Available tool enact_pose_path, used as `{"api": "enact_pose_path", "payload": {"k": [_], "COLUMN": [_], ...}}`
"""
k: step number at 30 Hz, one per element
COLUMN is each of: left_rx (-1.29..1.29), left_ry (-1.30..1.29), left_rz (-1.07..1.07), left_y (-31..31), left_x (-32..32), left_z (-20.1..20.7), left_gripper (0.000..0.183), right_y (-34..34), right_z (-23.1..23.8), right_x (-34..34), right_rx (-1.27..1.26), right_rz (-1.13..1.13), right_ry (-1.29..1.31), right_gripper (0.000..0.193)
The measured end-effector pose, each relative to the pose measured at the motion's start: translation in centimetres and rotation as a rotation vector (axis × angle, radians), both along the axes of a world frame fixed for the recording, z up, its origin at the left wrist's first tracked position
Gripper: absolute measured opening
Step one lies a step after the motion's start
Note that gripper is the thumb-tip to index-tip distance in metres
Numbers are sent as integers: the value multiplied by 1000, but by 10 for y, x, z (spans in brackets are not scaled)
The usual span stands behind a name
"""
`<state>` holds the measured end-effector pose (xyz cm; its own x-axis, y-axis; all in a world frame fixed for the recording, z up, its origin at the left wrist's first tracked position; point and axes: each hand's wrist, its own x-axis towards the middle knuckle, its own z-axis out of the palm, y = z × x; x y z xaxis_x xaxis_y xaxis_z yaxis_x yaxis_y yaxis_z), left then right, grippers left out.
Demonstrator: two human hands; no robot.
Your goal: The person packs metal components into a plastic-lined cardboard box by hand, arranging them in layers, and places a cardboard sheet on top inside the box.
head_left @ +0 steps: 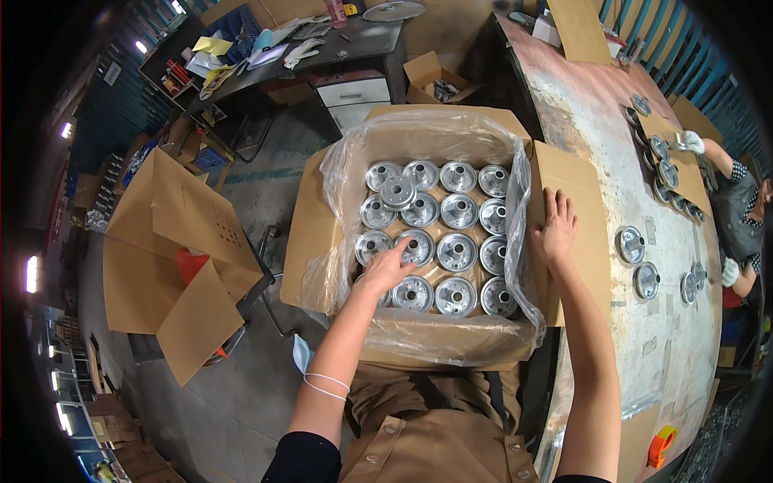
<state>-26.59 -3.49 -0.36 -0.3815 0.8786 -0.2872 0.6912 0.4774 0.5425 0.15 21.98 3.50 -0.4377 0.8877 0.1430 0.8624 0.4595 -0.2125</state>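
Note:
An open cardboard box (455,338) stands before me, lined with a see-through plastic bag (527,278). Round silvery metal wheel-like parts (456,252) with raised hubs fill it in rows. One more metal part (398,193) lies tilted on top of the others at the far left. My left hand (386,270) is over the left side of the box, index finger stretched out to the hub of a part (415,248); it holds nothing. Flat on the right box flap (576,233) rests my right hand (555,229), fingers spread. A blue mask (303,352) hangs by its loop from my left forearm.
On the right, a worn worktable (596,145) bears loose metal parts (646,280) and an orange tape dispenser (662,447). Across it, a person's gloved hand (691,142) is near a row of parts. An open carton (133,266) stands left; a cluttered desk (362,40) is behind.

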Motion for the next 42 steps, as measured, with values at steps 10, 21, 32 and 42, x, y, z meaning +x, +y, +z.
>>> {"api": "enact_pose_path", "payload": {"k": [10, 21, 32, 42], "left_rx": [24, 158, 144, 197], "left_ry": [-5, 229, 211, 232], "left_rz": [11, 34, 65, 76], "left_y": [8, 18, 19, 18], "left_x": [2, 7, 8, 15], "left_z": [3, -18, -17, -7], "left_gripper": [62, 46, 37, 44], "right_y": [0, -1, -1, -3], "right_z": [2, 4, 4, 9], "right_x": [3, 0, 0, 4], "right_rx": [-2, -14, -19, -20], "right_rz": [1, -2, 3, -8], "right_ry": [-13, -18, -5, -27], "right_gripper": [90, 89, 92, 94]}}
